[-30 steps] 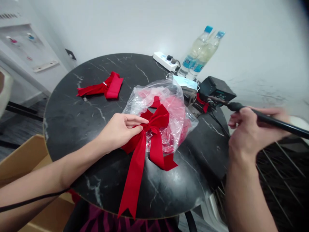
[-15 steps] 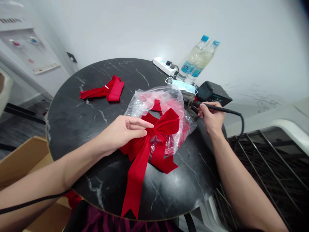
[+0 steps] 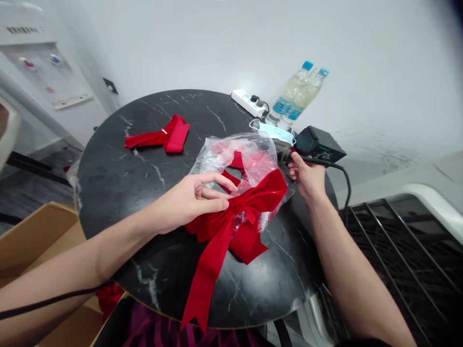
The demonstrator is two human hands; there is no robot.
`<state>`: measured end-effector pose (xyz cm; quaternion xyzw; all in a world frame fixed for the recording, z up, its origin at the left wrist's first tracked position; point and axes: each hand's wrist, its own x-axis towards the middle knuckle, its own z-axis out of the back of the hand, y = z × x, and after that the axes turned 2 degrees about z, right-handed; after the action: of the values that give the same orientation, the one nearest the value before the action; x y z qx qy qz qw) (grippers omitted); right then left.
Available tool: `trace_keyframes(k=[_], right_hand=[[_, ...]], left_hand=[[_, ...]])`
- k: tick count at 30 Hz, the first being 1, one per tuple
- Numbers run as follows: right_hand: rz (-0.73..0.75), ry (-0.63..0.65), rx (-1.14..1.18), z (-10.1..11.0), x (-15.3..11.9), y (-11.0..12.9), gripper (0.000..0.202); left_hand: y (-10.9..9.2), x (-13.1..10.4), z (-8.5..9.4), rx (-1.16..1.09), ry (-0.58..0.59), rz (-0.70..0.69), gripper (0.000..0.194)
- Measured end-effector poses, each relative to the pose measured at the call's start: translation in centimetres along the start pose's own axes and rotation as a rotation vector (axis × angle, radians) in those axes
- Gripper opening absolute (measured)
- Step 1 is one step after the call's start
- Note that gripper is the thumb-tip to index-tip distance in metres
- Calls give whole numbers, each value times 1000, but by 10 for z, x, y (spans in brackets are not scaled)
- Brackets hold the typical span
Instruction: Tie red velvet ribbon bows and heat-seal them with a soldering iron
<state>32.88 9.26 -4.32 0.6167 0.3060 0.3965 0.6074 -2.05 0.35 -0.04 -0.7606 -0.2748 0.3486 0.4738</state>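
Note:
My left hand point(image 3: 193, 201) pinches the knot of a red velvet bow point(image 3: 258, 193) between thumb and fingertips. The bow's long forked tails trail down over the table's near edge. Under and behind it lies a clear plastic bag point(image 3: 211, 152) with red ribbon pieces inside. At the right, my right hand point(image 3: 309, 178) is beside a black corded soldering iron point(image 3: 307, 159) that rests in a dark holder. Its fingers are loosely bent and apart, seemingly off the handle, which my thumb partly hides. A black control box with a dial point(image 3: 320, 144) stands just behind.
Another red bow point(image 3: 175, 135) lies at the back left of the round black table point(image 3: 152, 106). A power strip point(image 3: 248, 102), two bottles point(image 3: 294, 94) and a face mask point(image 3: 277, 132) line the far right edge. A cardboard box point(image 3: 54, 226) is below left, a metal rack point(image 3: 383, 241) right.
My right hand has loosened from the soldering iron's handle and dropped slightly. The bow has turned and its right loop has shifted right, still pinched in my left hand.

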Motion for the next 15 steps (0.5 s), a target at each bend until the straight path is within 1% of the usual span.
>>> trace_keyframes(k=[3,6,9,12,15], right_hand=[[-98,25,56,-1,-4,6,29],[-158,30,91,2,-7,13,24],[-169,19,84,4,-9,16,22],[-161,27,28,8,-13,18,24],[-159,65,-85,17,-27,24,26]], left_hand=[[-1,-1,-1,9,10,-3,26],[-1,-2,1,48,34,-8,25],[-1,-2,2,61,54,-23,24],[-1,-2,3,68,53,-38,23],[-1,-1,4,94,73,-63,27]])
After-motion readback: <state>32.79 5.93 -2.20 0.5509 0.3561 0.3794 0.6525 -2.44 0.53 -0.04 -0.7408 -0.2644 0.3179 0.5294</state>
